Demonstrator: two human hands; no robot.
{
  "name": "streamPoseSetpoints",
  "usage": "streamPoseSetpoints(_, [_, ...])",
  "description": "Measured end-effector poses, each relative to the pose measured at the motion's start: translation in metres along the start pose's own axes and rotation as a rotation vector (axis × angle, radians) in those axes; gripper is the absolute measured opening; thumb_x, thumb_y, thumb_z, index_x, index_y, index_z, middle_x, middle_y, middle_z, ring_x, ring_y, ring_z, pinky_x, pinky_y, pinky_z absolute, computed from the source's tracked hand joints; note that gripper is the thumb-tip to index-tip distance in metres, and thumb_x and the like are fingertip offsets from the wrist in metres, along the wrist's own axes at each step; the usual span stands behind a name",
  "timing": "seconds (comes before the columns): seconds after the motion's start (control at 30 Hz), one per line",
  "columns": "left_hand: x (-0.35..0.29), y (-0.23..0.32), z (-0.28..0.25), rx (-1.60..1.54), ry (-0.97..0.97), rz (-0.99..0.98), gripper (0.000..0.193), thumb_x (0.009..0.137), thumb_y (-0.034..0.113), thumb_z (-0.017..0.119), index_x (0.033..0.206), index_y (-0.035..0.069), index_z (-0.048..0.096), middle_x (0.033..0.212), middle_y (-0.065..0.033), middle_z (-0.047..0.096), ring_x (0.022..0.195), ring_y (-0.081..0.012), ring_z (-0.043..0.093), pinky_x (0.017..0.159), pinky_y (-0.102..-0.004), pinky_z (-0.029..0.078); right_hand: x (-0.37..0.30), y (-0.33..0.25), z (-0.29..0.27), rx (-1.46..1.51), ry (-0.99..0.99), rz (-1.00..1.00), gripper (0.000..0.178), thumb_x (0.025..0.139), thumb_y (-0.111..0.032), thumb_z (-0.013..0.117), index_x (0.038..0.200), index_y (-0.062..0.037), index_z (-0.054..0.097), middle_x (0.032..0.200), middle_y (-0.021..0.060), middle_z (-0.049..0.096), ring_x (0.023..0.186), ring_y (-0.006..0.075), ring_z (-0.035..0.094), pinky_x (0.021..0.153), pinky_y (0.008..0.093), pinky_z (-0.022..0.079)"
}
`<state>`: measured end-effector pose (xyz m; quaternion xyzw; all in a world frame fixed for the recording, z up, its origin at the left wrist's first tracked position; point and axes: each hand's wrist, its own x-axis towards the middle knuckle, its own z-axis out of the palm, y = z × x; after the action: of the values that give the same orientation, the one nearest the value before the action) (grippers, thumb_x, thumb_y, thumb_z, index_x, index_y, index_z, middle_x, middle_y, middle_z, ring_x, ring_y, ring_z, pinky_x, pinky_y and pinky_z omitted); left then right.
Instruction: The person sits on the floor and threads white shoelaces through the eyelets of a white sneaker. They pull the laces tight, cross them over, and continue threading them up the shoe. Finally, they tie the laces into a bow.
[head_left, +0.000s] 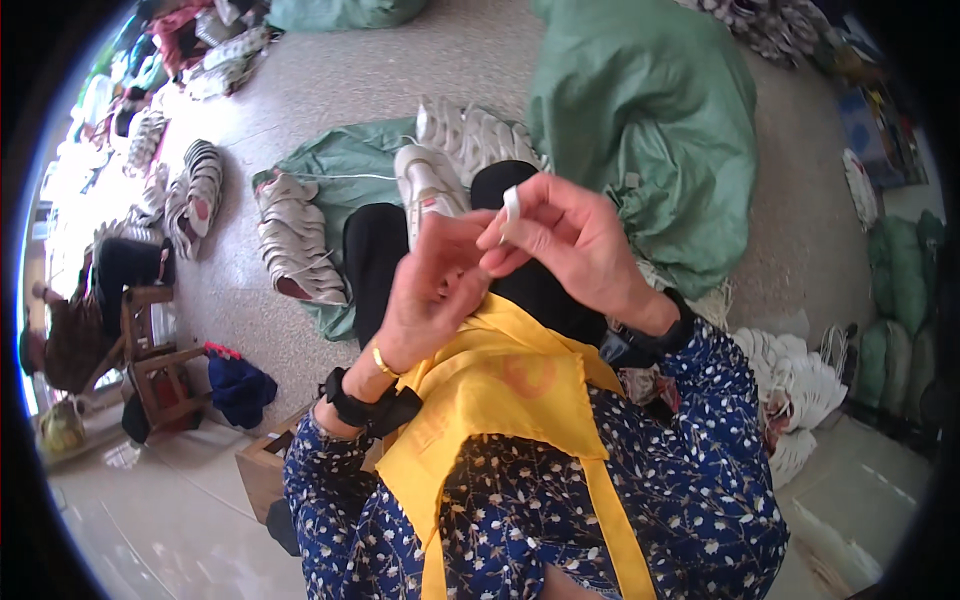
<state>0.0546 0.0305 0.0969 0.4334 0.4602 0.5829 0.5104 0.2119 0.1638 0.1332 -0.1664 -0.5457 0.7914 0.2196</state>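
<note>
Over my lap, both hands meet at the fingertips. My right hand (575,235) pinches a short stretch of white shoelace (512,204) between thumb and forefinger. Curled beside it is my left hand (437,285), its fingertips close against the right ones; whatever it grips is hidden. Just beyond the hands, a white sneaker (428,180) lies between my knees, partly covered by the left hand. A thin white cord (350,177) runs left from near this shoe across green cloth. My yellow apron (500,370) spreads below the hands.
Stacked white shoe uppers (292,240) lie left of my knees, with more uppers (475,135) ahead. A large green sack (650,130) stands right of them. Grey uppers (195,195) sit farther left, near a wooden chair (155,365). White shoes (790,375) are piled at right.
</note>
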Motion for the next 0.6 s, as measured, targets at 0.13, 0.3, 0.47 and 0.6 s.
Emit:
streamPoseSetpoints(0.13, [-0.012,-0.025,-0.002,-0.085,0.031,0.049,0.020,0.104,0.008,0.059,0.118,0.003,0.046,0.098,-0.0043,0.056,0.080,-0.0077,0.052,0.066,-0.0229,0.042,-0.003,0.007,0.008,-0.059,0.016,-0.036,0.010,0.103,-0.007,0.061,0.106,0.0017,0.058,0.095,0.0094,0.072,0.084,0.0150,0.073,0.076,0.0267,0.062])
streamPoseSetpoints(0.3, [-0.021,-0.021,-0.018,-0.093,0.055,-0.017,0.006,0.104,0.004,0.060,0.102,0.002,0.054,0.082,0.0012,0.054,0.073,-0.0035,0.049,0.065,-0.0226,0.042,-0.010,0.004,-0.023,-0.167,0.203,-0.089,0.007,0.103,-0.007,0.061,0.104,0.0005,0.061,0.094,0.0113,0.073,0.077,0.0146,0.072,0.070,0.0281,0.062])
streamPoseSetpoints(0.47, [-0.034,-0.026,-0.044,0.144,0.110,-0.029,0.007,0.101,0.004,0.064,0.098,0.001,0.059,0.085,-0.0007,0.062,0.082,-0.0058,0.060,0.075,-0.0217,0.049,-0.019,0.009,-0.075,-0.213,0.422,-0.103,0.015,0.104,-0.017,0.063,0.104,-0.0023,0.064,0.094,0.0105,0.073,0.075,0.0125,0.071,0.068,0.0258,0.060])
streamPoseSetpoints(0.6, [-0.035,-0.027,-0.060,0.271,0.160,-0.006,0.004,0.099,0.000,0.062,0.098,0.000,0.058,0.084,-0.0014,0.063,0.080,-0.0063,0.061,0.074,-0.0235,0.051,-0.027,0.017,-0.106,-0.190,0.531,-0.119,0.015,0.104,-0.018,0.063,0.104,-0.0035,0.065,0.095,0.0095,0.073,0.076,0.0111,0.070,0.070,0.0246,0.059])
